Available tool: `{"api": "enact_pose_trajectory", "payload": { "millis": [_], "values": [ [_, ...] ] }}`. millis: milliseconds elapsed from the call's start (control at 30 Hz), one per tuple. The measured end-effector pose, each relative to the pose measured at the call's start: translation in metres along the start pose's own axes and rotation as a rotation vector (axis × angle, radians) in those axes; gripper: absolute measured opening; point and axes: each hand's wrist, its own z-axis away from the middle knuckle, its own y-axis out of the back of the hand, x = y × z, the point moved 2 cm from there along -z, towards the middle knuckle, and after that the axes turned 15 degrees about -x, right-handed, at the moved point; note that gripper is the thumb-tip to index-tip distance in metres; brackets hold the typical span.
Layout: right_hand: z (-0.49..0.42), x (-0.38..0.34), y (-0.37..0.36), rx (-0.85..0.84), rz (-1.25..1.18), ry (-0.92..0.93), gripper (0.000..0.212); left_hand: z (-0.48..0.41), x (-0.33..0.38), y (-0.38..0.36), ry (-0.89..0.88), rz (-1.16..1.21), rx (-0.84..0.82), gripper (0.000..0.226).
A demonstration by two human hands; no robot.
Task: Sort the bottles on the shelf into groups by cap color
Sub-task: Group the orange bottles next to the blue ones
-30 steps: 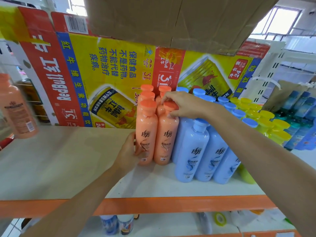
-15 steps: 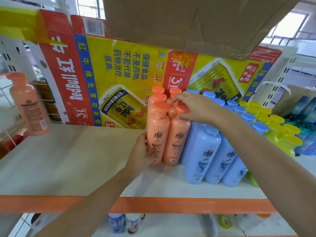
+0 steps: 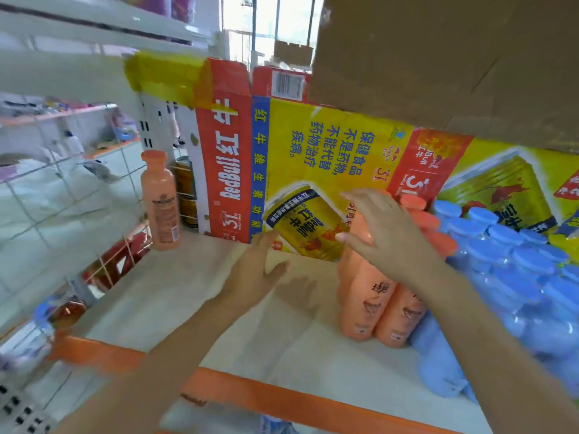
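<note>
A cluster of orange bottles with orange caps point(image 3: 372, 296) stands on the white shelf point(image 3: 194, 296), right of centre. Blue-capped bottles point(image 3: 513, 261) crowd against them on the right, and a sliver of yellow caps point(image 3: 564, 241) shows at the far right edge. One lone orange bottle point(image 3: 160, 202) stands at the shelf's far left corner. My left hand point(image 3: 260, 270) hovers open over the bare shelf, left of the orange cluster and apart from it. My right hand point(image 3: 385, 230) is open, fingers spread, just above the orange caps; contact is unclear.
A flattened Red Bull carton point(image 3: 313, 170) forms the back wall. Brown cardboard point(image 3: 438, 64) hangs low overhead. The shelf's orange front edge point(image 3: 250, 393) runs below my arms. A wire grid side panel point(image 3: 119, 261) closes the left end.
Both hands have let go of the orange bottles; the left hand drew away leftward and the right lifted off the caps. The view has swung left, so the lone orange bottle sits nearer the centre.
</note>
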Motion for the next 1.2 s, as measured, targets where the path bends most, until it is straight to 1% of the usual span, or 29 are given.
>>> {"api": "enact_pose_trajectory", "payload": {
  "millis": [100,200,300,367,433,500,600,700,767,833,933,1033,1200],
  "values": [
    [-0.02,-0.026,-0.017,-0.066,0.016,0.04,0.063,0.006,-0.029,0.046,0.044,-0.157,0.068,0.054],
    [-0.043,-0.048,-0.038,-0.151,0.029,0.074,0.065,0.013,-0.052,0.083,0.141,-0.266,0.143,0.053],
    [-0.065,-0.065,-0.06,-0.185,0.012,0.086,0.065,0.014,-0.073,0.114,0.241,-0.386,0.211,0.049],
    [-0.077,-0.074,-0.072,-0.184,-0.012,0.086,0.065,0.01,-0.088,0.134,0.295,-0.439,0.242,0.052],
    [-0.089,-0.081,-0.08,-0.182,-0.04,0.087,0.065,0.004,-0.102,0.151,0.333,-0.48,0.254,0.059],
    [-0.101,-0.087,-0.087,-0.18,-0.072,0.099,0.064,-0.003,-0.109,0.165,0.341,-0.473,0.275,0.065],
    [-0.117,-0.094,-0.096,-0.178,-0.09,0.12,0.061,-0.016,-0.116,0.179,0.329,-0.448,0.325,0.064],
    [-0.129,-0.099,-0.101,-0.147,-0.102,0.132,0.06,-0.034,-0.127,0.191,0.326,-0.418,0.326,0.065],
    [-0.134,-0.1,-0.103,-0.132,-0.093,0.139,0.06,-0.045,-0.132,0.196,0.311,-0.402,0.333,0.061],
    [-0.136,-0.1,-0.106,-0.126,-0.092,0.136,0.061,-0.055,-0.134,0.199,0.291,-0.376,0.318,0.053],
    [-0.138,-0.099,-0.11,-0.106,-0.068,0.133,0.062,-0.064,-0.137,0.2,0.278,-0.27,0.305,0.04],
    [-0.137,-0.098,-0.111,-0.132,-0.053,0.122,0.063,-0.067,-0.14,0.199,0.265,-0.198,0.352,0.037],
    [-0.132,-0.098,-0.111,-0.173,-0.054,0.11,0.064,-0.065,-0.141,0.201,0.265,-0.18,0.396,0.037]
  ]
}}
